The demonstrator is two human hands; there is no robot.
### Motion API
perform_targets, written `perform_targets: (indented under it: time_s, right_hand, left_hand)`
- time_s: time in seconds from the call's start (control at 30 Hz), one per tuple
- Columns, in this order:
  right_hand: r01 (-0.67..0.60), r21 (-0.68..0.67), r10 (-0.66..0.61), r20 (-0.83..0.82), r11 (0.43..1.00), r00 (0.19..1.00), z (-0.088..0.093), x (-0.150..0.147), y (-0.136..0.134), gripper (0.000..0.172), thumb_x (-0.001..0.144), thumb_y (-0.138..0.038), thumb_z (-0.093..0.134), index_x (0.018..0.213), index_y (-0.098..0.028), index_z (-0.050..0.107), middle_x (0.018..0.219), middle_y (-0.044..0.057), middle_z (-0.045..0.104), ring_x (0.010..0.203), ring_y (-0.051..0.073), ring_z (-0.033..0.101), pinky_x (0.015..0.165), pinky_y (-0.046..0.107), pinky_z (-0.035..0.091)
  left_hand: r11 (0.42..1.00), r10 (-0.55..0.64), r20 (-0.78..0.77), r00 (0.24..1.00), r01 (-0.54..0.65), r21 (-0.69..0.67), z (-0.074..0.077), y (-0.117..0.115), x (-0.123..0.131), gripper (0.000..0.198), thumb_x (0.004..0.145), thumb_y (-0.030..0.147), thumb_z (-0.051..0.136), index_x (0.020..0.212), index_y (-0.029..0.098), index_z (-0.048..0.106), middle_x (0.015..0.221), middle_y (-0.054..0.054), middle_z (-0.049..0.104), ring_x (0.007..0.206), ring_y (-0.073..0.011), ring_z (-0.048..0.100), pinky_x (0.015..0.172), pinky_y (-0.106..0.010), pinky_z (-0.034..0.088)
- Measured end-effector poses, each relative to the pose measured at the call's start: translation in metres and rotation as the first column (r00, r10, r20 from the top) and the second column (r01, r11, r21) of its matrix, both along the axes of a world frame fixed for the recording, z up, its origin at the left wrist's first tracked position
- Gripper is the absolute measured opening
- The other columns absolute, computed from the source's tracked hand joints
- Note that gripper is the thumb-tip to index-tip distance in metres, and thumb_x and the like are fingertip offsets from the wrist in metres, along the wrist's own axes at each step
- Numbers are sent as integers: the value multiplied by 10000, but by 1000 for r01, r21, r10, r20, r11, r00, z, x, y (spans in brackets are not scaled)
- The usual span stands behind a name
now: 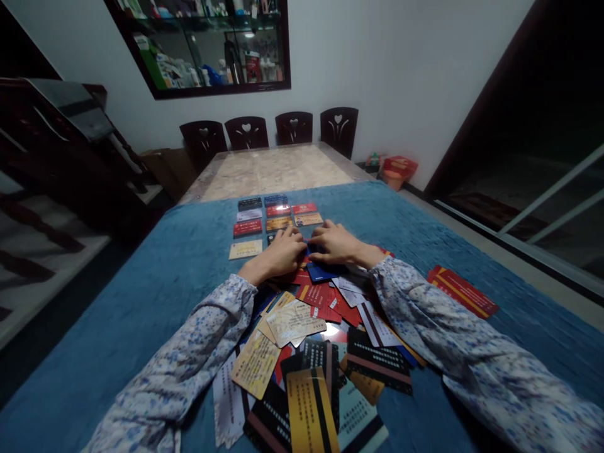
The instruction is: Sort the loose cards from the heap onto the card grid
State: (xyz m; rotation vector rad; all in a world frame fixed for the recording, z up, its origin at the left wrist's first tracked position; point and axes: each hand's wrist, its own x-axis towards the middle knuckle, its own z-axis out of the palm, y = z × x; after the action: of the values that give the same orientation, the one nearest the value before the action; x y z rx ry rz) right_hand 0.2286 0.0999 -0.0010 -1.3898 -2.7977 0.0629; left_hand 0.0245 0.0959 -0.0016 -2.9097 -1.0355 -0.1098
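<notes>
My left hand point(282, 253) is closed with its fingers curled down, just in front of the rows of cards; what its fingertips hold is hidden. Close beside it, my right hand point(338, 244) has thumb and fingers closed around a blue card, of which only a sliver point(309, 250) shows between them. Another blue card point(321, 272) lies under the right hand. Below both hands spreads a loose pile of cards: red cards point(313, 294), a cream card point(296, 322), a gold card point(311, 409) and black striped cards point(379, 358).
Beyond my hands, cards lie in neat columns, among them a red card point(248, 228) and a pale yellow card point(246, 250). Several red cards point(462, 290) lie apart at the right. A blue cloth point(155, 302) covers the near table point(278, 167); chairs point(294, 128) stand at its far end.
</notes>
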Motion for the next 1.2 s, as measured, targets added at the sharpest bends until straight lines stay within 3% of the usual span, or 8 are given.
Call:
perform_targets:
  time_s: [0.33, 0.6, 0.83, 1.2]
  right_hand:
    - [-71, -39, 69, -56, 997, 996, -2, 7, 7, 460, 899, -287, 646, 1354, -246, 696, 1354, 123, 659, 1214, 352, 463, 972, 480, 422]
    - [-98, -64, 93, -69, 993, 993, -8, 23, 21, 519, 844, -295, 707, 1363, -279, 689, 1387, 105, 645, 1194, 339, 474, 982, 473, 425]
    - [-181, -61, 174, -105, 982, 979, -10, 32, 29, 447, 858, -334, 712, 1298, -256, 733, 1327, 104, 691, 1122, 310, 516, 973, 450, 424]
    - [-276, -36, 273, -68, 961, 960, 4, 28, 18, 319, 860, -205, 667, 1161, -184, 771, 1149, 105, 760, 1054, 268, 609, 1030, 428, 411]
  left_hand:
    - [999, -9, -42, 999, 6, -53, 6, 3, -9, 234, 862, 143, 552, 1026, 148, 719, 1231, -158, 676, 1278, -340, 477, 1048, -536, 408]
    - [998, -34, -15, 999, 33, -54, 4, 6, -10, 201, 898, 192, 565, 998, 160, 736, 1202, -156, 696, 1276, -340, 464, 1037, -528, 406]
    - [997, -60, -13, 998, 59, -40, 7, 4, -12, 164, 898, 175, 568, 915, 170, 732, 1142, -145, 717, 1270, -321, 499, 1012, -478, 412]
    - [997, -80, -60, 995, 78, -29, 10, 2, -8, 153, 866, 153, 582, 856, 165, 735, 1089, -133, 745, 1291, -322, 522, 1078, -503, 383]
